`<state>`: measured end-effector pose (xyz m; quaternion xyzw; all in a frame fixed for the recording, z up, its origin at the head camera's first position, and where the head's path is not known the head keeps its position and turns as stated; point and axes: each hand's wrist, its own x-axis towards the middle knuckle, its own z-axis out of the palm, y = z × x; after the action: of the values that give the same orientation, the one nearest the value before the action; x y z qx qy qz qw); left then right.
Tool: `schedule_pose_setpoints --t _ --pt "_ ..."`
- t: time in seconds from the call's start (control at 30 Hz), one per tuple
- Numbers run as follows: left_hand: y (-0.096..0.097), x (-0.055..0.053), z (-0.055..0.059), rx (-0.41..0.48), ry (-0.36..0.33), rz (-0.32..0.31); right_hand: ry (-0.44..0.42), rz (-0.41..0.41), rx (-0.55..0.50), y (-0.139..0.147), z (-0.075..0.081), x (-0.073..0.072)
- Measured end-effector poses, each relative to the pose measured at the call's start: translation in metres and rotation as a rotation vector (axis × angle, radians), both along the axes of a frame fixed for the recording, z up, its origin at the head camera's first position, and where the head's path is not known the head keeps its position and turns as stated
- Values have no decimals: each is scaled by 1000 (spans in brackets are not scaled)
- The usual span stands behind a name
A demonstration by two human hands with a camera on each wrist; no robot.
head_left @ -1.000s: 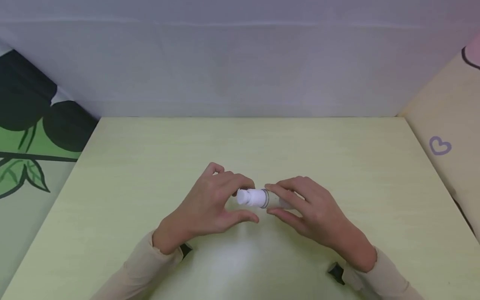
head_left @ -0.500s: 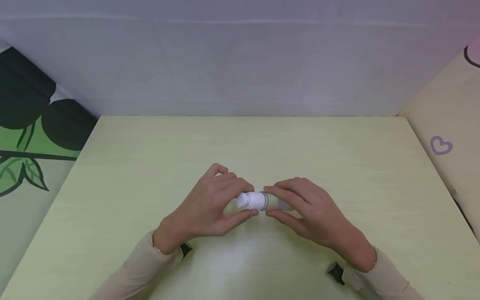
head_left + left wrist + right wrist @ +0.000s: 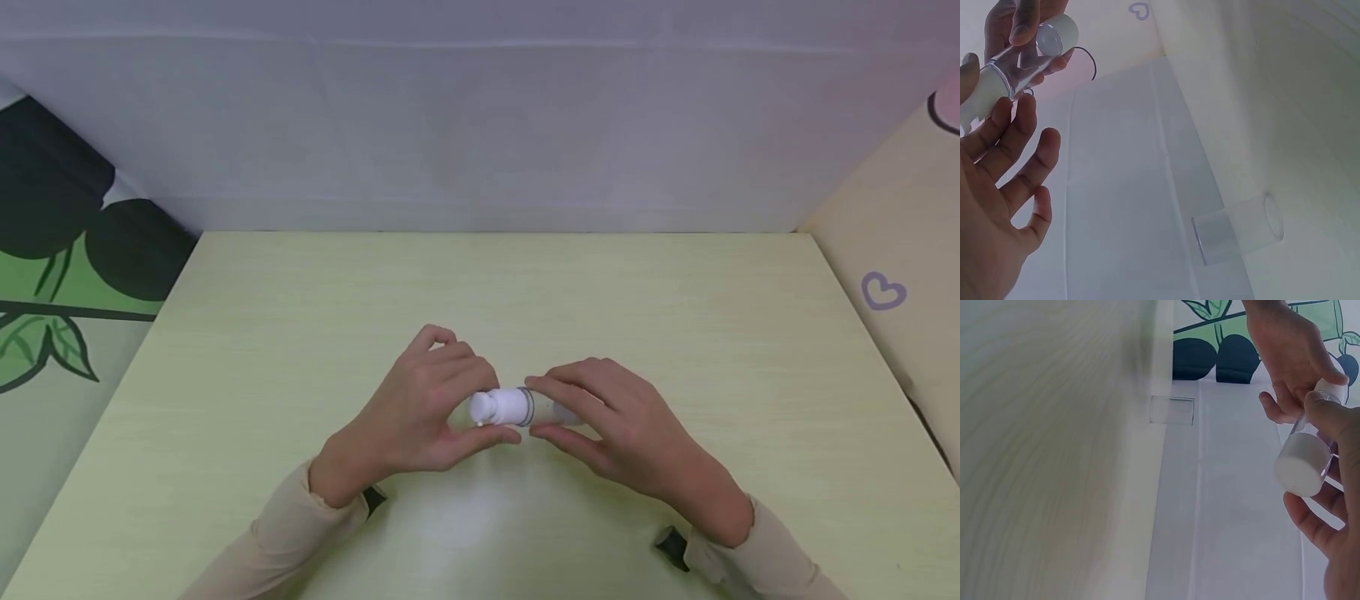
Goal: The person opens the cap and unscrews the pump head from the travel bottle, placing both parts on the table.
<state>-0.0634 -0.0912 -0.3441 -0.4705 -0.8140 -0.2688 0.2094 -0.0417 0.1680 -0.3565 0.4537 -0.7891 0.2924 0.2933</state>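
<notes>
Right hand (image 3: 630, 425) grips the bottle (image 3: 546, 408) round its clear body, thumb on the near side and fingers on the far side. Its white base (image 3: 1302, 465) shows in the right wrist view, beyond that thumb. Left hand (image 3: 420, 408) pinches the white top (image 3: 510, 407) between thumb and fingertips, its outer fingers bent and off the bottle. So the bottle lies sideways between the two hands, top toward the left one, held above the table (image 3: 480, 292). Beyond the hands, in both wrist views, a clear tube (image 3: 1238, 231) appears upright, well apart from the bottle. Past the table's far edge rises a grey sheet (image 3: 480, 125); a purple heart (image 3: 883, 292) marks the panel (image 3: 862, 225) at right.
</notes>
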Motion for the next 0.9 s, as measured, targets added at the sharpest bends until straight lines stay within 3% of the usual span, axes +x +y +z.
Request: schedule_pose_setpoints --t 0.37,0.9 --pt "-3 -1 6 -49 4 -37 8 -10 2 1 -1 -1" --pt "-1 -4 3 -37 14 0 -15 -14 9 1 -6 -3"
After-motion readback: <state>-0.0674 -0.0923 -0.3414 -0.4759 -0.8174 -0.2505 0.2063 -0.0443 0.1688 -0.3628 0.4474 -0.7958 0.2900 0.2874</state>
